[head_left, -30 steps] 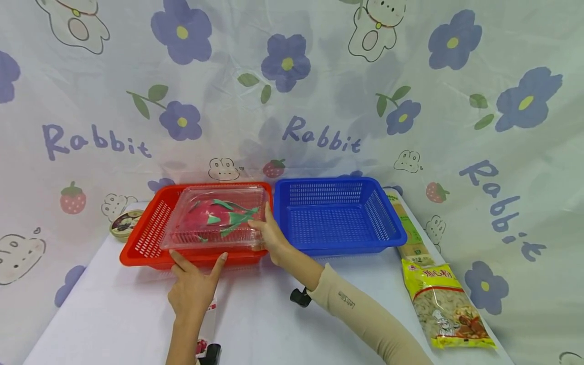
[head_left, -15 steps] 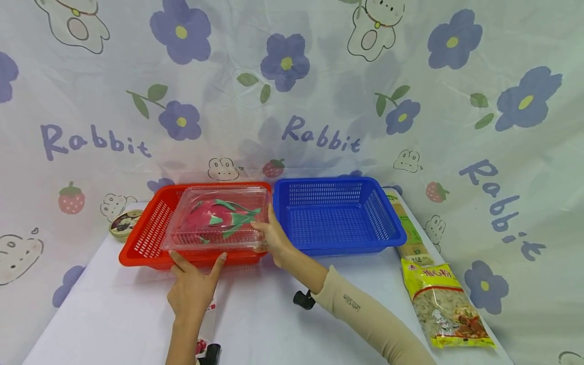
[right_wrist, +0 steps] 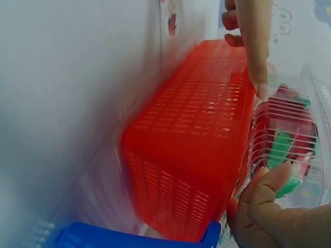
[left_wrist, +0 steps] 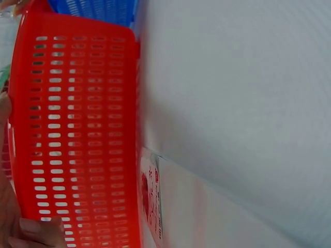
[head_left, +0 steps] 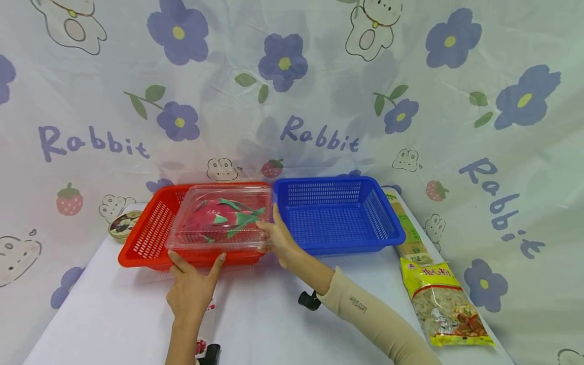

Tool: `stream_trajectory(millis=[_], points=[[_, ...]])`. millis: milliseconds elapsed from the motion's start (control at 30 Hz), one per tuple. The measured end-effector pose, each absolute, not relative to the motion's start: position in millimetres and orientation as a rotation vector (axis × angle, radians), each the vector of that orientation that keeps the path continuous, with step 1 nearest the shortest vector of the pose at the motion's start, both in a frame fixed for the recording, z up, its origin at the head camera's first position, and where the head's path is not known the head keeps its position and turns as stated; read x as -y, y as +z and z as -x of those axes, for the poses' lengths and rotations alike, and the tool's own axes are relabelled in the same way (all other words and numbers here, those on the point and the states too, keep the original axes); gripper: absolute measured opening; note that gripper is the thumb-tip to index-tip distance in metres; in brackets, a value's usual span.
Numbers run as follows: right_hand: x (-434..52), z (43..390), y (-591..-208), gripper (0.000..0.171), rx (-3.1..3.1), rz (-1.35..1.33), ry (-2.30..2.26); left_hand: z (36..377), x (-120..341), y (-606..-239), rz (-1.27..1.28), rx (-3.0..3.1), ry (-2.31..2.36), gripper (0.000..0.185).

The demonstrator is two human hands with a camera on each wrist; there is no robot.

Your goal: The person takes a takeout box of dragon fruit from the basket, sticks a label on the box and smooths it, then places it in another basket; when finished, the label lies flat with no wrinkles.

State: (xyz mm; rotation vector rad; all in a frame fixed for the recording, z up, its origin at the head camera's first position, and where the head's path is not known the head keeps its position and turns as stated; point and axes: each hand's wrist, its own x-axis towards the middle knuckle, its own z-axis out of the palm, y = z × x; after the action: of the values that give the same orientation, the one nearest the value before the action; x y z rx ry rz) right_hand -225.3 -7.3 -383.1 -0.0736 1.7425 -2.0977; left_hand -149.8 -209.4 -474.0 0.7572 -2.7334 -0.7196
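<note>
Clear clamshell box (head_left: 223,219) with dragon fruit (head_left: 219,217) lies over red basket (head_left: 146,238), long axis left-right, fruit leaf tips toward blue basket (head_left: 337,215). Left hand (head_left: 191,284) fingers spread, touching box's near edge. Right hand (head_left: 276,235) grasps box's right end, forearm angled across worktop (head_left: 269,324). Box base hidden by basket rim; the wrist views are blurry.

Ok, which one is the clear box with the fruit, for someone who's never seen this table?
Find the two baskets side by side at the table's back. The clear box lies across the red basket, the one on the left. It alone is see-through, with a pink-and-green fruit inside, and both hands touch it.
</note>
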Motion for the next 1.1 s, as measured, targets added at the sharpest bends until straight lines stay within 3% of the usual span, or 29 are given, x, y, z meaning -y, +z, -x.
stream_trajectory(millis=[1100], points=[[-20.8, 215.1, -375.7, 0.083, -1.782, 0.074, -2.061, 147.7, 209.1, -473.5, -0.739, 2.747, -0.722, 0.131]])
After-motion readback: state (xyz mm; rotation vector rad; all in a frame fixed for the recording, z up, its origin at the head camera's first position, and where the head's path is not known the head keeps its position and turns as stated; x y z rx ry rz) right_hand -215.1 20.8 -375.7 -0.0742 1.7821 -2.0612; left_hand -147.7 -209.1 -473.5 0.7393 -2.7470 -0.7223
